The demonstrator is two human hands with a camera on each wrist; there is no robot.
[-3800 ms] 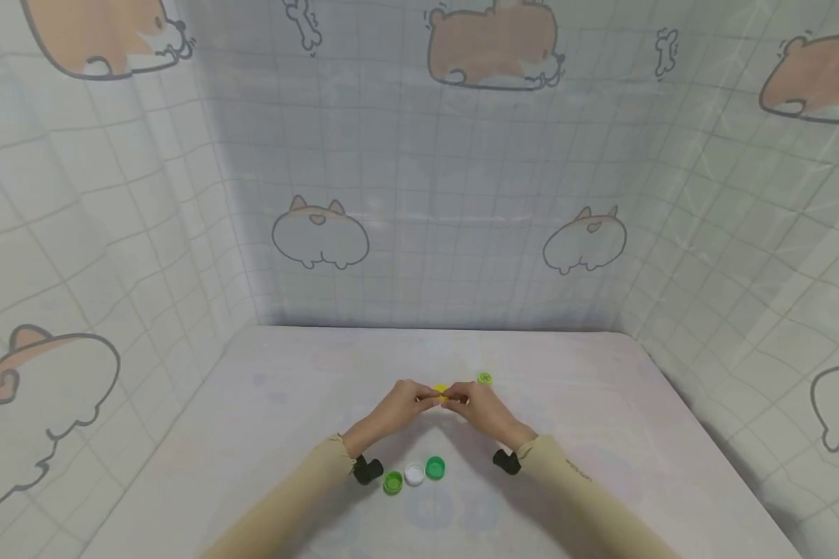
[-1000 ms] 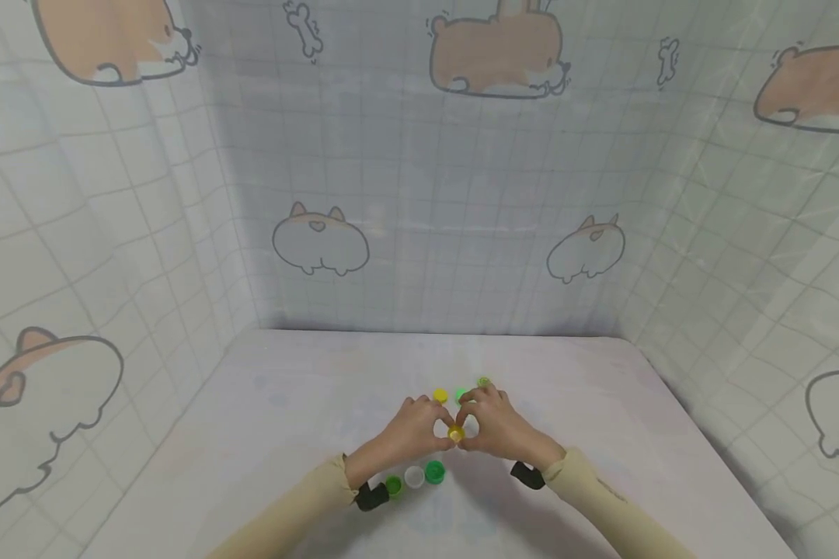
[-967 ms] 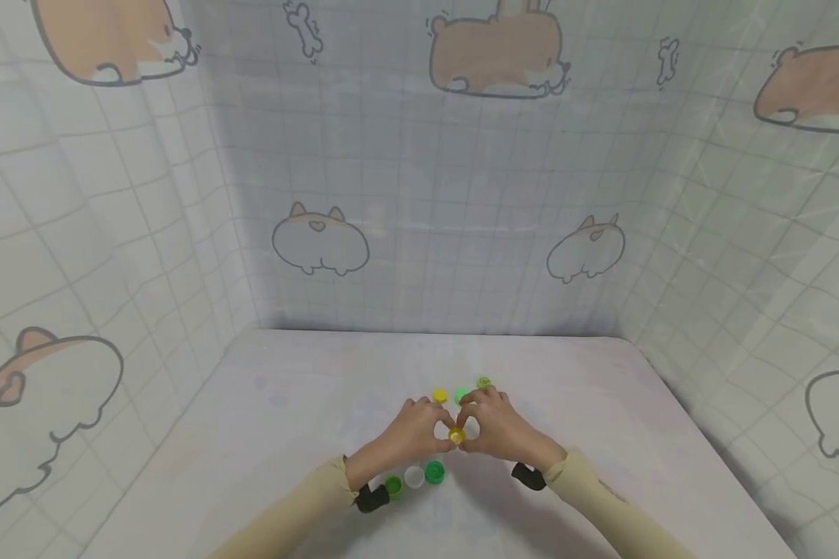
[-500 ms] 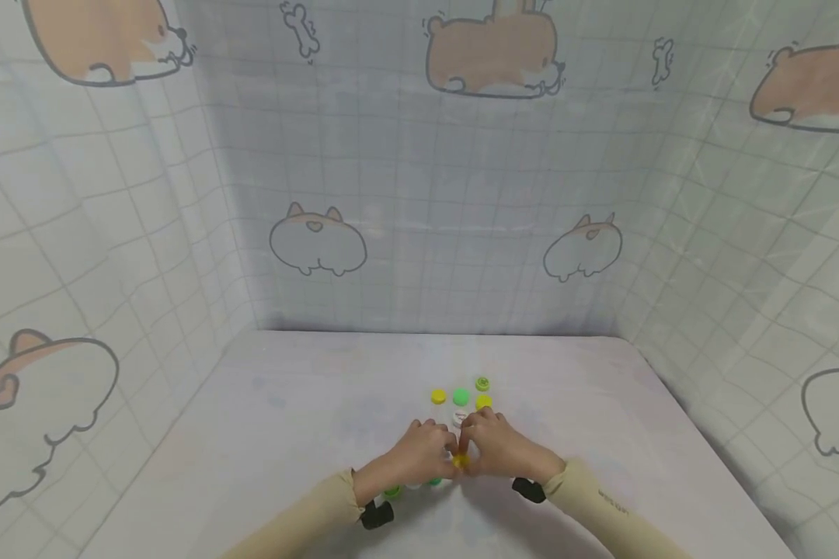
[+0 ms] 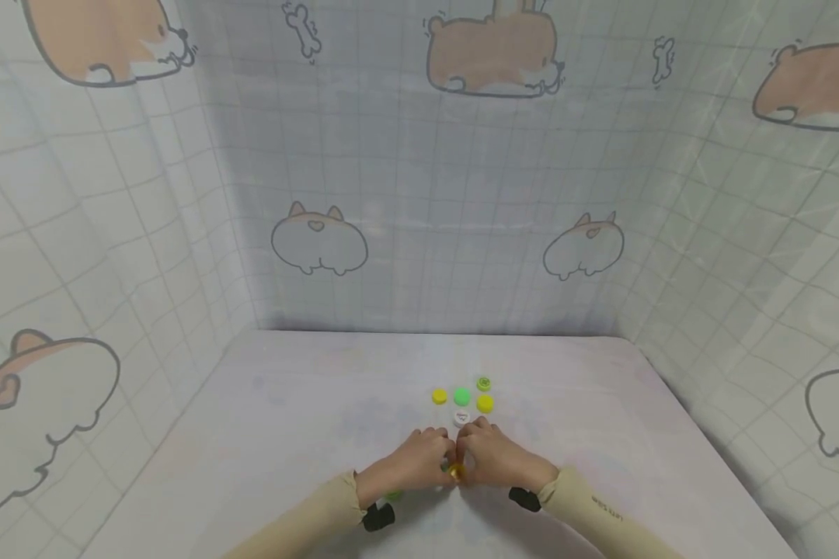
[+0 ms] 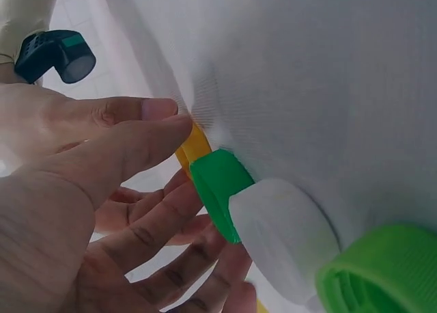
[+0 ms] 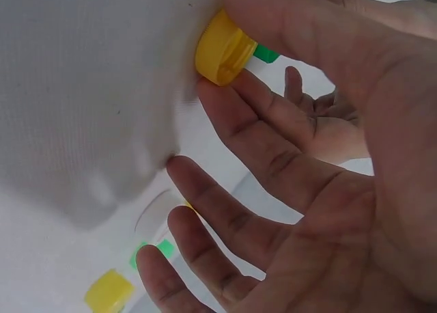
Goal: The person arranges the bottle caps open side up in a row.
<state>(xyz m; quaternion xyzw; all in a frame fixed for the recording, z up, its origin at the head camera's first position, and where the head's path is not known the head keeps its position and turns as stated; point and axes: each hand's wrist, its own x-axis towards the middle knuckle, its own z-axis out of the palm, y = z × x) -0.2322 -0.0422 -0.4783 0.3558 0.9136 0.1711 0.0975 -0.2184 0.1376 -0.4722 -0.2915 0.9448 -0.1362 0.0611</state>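
Observation:
In the head view my left hand (image 5: 416,463) and right hand (image 5: 498,456) meet at a yellow cap (image 5: 457,471), each pinching one side between thumb and index finger. The right wrist view has this yellow cap (image 7: 220,48) on edge, its hollow side partly showing, close to the white surface. Beside it in the left wrist view, a dark green cap (image 6: 220,190) adjoins a white cap (image 6: 283,238), with a light green cap (image 6: 386,268) farther right. My left hand hides most of that row from the head camera.
Beyond the hands lie a yellow cap (image 5: 439,397), a mint green cap (image 5: 461,397), another yellow cap (image 5: 485,404), a patterned green cap (image 5: 484,383) and a printed white cap (image 5: 461,418). Patterned cloth walls surround the table (image 5: 308,388) at the back and sides.
Both hands have come back toward the body with the pinched yellow cap, down to the near row. Caps once covered by the hands now show beyond them, while the near row is mostly covered.

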